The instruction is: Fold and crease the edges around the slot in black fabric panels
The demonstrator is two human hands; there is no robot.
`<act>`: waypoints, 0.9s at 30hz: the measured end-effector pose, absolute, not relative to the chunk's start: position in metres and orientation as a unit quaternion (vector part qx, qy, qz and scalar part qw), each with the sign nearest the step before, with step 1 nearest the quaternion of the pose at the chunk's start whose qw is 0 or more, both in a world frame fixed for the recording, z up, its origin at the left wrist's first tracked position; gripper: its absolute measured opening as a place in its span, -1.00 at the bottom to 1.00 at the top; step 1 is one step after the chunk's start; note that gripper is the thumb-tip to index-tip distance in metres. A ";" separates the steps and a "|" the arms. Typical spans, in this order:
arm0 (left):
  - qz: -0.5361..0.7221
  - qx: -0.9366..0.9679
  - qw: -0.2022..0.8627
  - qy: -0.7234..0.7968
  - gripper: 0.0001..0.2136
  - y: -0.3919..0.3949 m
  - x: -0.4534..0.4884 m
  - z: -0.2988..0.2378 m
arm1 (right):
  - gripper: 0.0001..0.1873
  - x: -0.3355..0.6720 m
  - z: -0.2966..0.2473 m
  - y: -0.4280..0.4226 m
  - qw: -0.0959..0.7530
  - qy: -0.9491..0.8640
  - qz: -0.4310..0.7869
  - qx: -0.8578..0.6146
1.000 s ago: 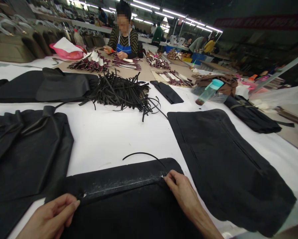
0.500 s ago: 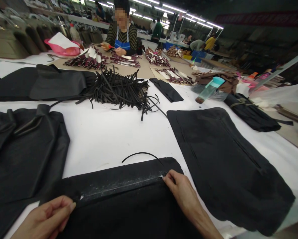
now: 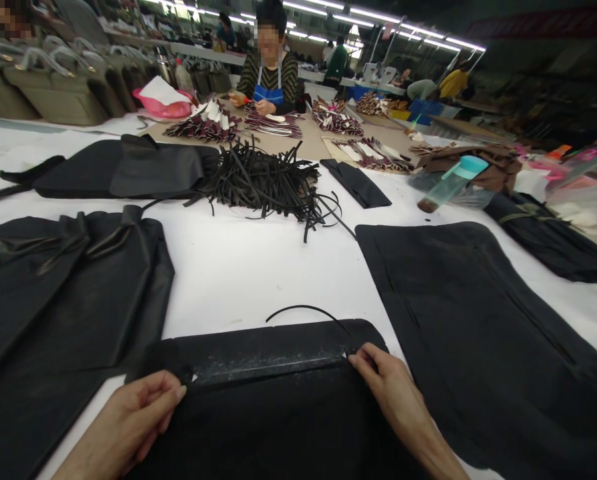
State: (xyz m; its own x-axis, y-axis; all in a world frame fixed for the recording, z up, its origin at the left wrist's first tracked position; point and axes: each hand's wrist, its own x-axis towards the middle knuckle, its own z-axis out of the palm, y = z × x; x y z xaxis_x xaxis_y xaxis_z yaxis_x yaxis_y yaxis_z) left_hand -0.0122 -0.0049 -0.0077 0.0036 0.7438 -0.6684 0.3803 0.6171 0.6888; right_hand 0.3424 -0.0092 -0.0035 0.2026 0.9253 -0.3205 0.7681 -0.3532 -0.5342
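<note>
A black leather panel [image 3: 278, 400] lies flat on the white table in front of me, with a glue-streaked band across its upper part. My left hand [image 3: 133, 423] pinches the left end of a black strip [image 3: 268, 367] laid along that band. At the strip's right end, the closed fingers of my right hand [image 3: 388, 390] press it down. A thin black cord [image 3: 303, 310] curves just beyond the panel's far edge.
Black fabric pieces lie at the left [image 3: 63, 300] and right [image 3: 478, 333]. A heap of black strips [image 3: 263, 183] sits mid-table, with a teal-capped bottle [image 3: 448, 183] at the right. A person in a blue apron [image 3: 268, 73] works at the far end among maroon pieces.
The view shifted so everything sits slightly further right in frame. Both hands stay at the ends of the strip on the panel.
</note>
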 end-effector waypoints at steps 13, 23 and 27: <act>0.197 0.412 0.542 0.705 -0.52 -0.013 -0.023 -0.046 | -0.72 0.351 -0.005 -0.005 0.150 -0.528 0.383 -0.743; 0.190 0.411 0.550 0.702 -0.59 -0.009 -0.019 -0.030 | -0.69 0.337 -0.002 -0.007 0.086 -0.561 0.268 -0.779; 0.171 0.413 0.559 0.698 -0.61 -0.008 -0.015 -0.015 | -0.69 0.340 -0.006 -0.008 0.072 -0.573 0.273 -0.769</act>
